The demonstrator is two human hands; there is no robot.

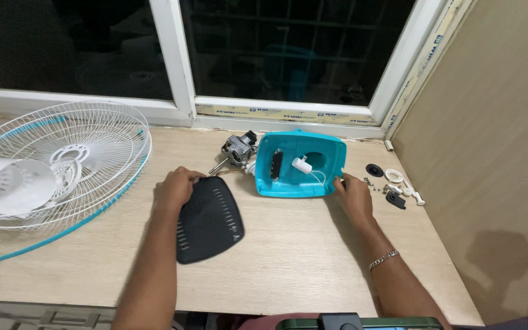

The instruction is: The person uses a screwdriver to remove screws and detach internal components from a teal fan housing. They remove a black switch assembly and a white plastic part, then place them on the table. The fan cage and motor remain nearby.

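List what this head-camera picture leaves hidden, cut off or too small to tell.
- Left hand: its fingers curl over the flat black slotted plastic cover; the grip is hidden.
- Small white and black loose parts by the wall: too small to identify.
- White wire fan guard: cut off by the left edge.
- Grey metal motor: partly hidden behind the teal plastic housing.

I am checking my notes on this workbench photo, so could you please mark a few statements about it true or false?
1. The left hand rests on the black vented cover. True.
2. The teal housing lies with its open side up. True.
3. The right hand holds the fan motor. False: it touches the teal housing's right edge; the motor lies apart behind.
4. The white wire fan guards lie right of the housing. False: they lie at the far left.
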